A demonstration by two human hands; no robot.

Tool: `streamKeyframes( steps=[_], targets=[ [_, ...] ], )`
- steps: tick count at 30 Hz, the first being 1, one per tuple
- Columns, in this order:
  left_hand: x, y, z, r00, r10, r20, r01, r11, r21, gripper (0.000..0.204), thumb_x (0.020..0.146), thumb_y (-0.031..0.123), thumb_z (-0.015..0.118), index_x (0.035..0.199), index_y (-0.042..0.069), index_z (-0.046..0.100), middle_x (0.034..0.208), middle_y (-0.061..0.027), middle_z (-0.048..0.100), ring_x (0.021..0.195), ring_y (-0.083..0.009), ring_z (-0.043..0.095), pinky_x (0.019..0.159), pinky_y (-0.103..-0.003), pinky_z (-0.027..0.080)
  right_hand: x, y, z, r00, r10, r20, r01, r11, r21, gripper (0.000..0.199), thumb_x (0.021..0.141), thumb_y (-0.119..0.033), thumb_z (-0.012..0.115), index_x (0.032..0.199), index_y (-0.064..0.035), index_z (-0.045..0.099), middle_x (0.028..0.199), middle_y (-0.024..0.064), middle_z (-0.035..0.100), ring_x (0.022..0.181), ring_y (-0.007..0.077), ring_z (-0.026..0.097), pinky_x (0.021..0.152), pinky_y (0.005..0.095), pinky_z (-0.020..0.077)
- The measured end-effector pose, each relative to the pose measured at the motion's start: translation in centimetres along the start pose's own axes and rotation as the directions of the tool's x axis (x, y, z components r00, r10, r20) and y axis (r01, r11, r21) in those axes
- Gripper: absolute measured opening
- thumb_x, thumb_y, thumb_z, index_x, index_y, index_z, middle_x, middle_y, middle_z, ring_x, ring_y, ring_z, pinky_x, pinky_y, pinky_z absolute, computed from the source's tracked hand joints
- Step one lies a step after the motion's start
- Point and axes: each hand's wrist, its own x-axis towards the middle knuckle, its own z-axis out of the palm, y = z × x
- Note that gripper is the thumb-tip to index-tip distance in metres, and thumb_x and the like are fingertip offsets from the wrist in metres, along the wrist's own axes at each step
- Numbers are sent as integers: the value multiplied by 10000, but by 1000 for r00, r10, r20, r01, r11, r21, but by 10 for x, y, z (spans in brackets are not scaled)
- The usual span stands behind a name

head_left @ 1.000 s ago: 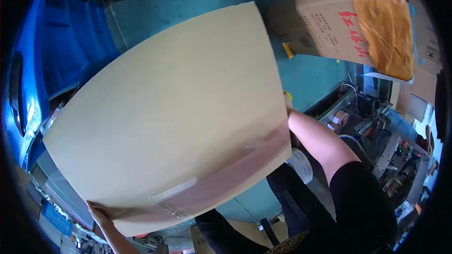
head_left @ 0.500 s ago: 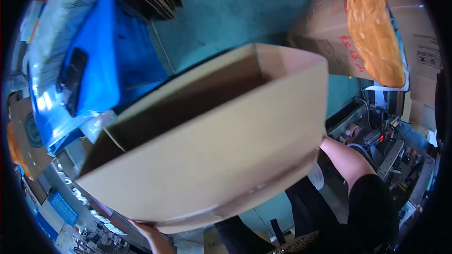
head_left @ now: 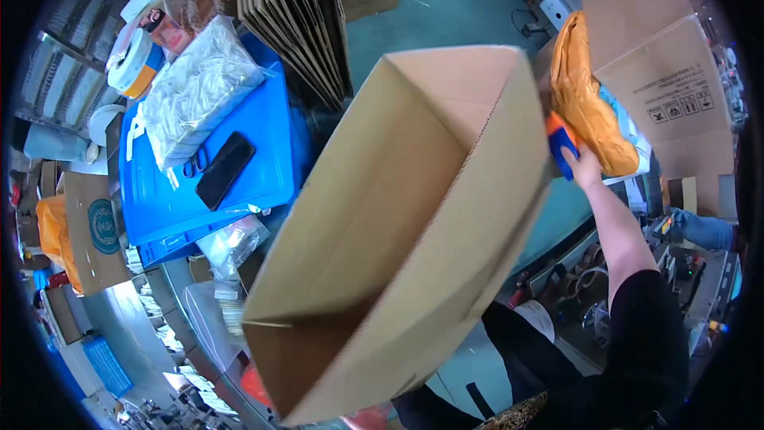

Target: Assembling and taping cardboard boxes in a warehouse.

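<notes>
A large brown cardboard box is tilted in front of me, its open top facing up and left. My right hand is closed around a small blue and orange tool beside the box's far right side; its exact kind is unclear. That hand is just below an orange plastic bag. My left hand does not show; the box covers the area where it was. A pinkish-red shape at the lower edge of the box is too unclear to name.
On the left, a blue plastic lid carries a black phone, scissors and a clear bag of white pieces. Folded cardboard sheets stand behind it. Another open carton is at right, above machinery.
The box has turned to a steeper angle. My right hand has left its lower right corner and now holds the blue and orange tool farther away. My left hand has gone out of sight.
</notes>
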Motion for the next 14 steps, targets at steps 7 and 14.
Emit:
streamKeyframes(
  steps=[7, 14],
  targets=[
    [69, 189, -6, 914, 0, 405, 337, 555, -761, 762, 802, 600, 412, 1347, 94, 247, 1364, -105, 289, 1218, -275, 326, 971, -407, 325, -186, 104, 46, 664, 480, 573, -727, 596, 342, 487, 767, -393, 612, 898, 75, 585, 785, 162, 632, 705, 269, 620, 610, 370, 476],
    [75, 211, -30, 684, -431, 589, 652, 723, -229, 779, 778, 624, 409, 1370, 168, 186, 1395, -165, 216, 1226, -345, 325, 930, -465, 382, -287, -10, 82, 361, 587, 725, -881, -40, 471, 412, 814, -378, 583, 892, 27, 588, 806, 123, 621, 644, 229, 600, 581, 360, 485]
  ],
)
